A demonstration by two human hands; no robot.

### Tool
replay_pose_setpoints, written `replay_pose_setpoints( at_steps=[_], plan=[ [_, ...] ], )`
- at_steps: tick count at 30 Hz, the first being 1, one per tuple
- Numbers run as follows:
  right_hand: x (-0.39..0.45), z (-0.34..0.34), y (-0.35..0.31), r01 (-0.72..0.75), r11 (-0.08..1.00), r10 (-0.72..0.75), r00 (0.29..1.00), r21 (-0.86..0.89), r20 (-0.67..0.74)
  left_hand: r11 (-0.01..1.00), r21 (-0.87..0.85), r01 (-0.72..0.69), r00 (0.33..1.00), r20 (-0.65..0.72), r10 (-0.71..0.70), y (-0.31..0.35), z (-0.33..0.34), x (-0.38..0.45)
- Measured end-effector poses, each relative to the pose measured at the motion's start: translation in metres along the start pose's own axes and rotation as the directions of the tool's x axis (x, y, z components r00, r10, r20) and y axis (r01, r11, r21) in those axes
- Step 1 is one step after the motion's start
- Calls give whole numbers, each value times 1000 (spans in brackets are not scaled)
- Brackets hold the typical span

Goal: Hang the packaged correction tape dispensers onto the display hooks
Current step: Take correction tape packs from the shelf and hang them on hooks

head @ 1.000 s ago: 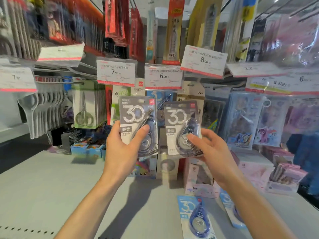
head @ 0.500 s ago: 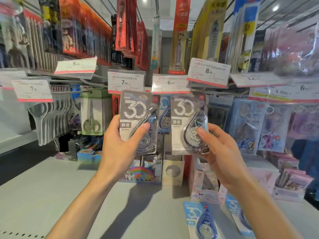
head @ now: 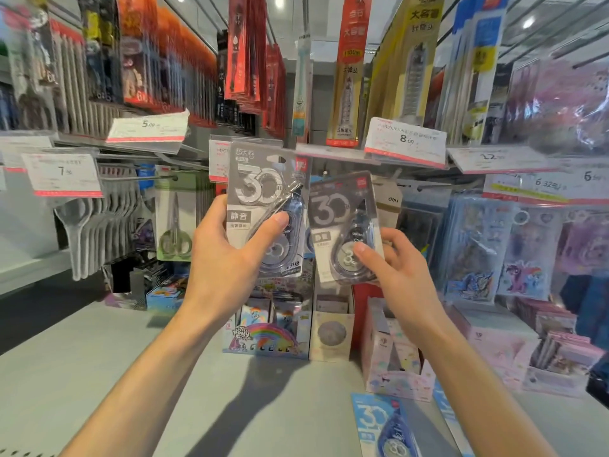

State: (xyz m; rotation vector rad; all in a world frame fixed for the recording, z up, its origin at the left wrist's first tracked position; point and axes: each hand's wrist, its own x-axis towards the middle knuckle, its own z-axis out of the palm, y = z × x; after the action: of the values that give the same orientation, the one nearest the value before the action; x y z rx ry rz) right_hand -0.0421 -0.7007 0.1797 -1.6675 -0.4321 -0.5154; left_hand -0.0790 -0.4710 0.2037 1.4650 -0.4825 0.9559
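Packs of correction tape are up at the hooks, one per hand. Grey left pack (head: pixel 265 206) is pinched in the left hand (head: pixel 227 258), thumb across the blister, its hang slot level with the price-tag row. Right pack (head: pixel 346 225) sits lower and tilted, gripped by the right hand (head: pixel 392 272), thumb on the dispenser. To seat each well, I'd level the card, line its slot with the hook tip and slide straight back. Two blue packs (head: pixel 384 427) wait on the shelf (head: pixel 99 374) below.
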Motion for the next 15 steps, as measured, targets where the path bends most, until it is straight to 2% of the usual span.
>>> replay_pose_setpoints(
  at_steps=[15],
  plan=[
    [48, 27, 15, -54, 996, 43, 990, -78, -136, 1000, -12, -4, 1000, 4, 5, -5, 4, 4]
  ],
)
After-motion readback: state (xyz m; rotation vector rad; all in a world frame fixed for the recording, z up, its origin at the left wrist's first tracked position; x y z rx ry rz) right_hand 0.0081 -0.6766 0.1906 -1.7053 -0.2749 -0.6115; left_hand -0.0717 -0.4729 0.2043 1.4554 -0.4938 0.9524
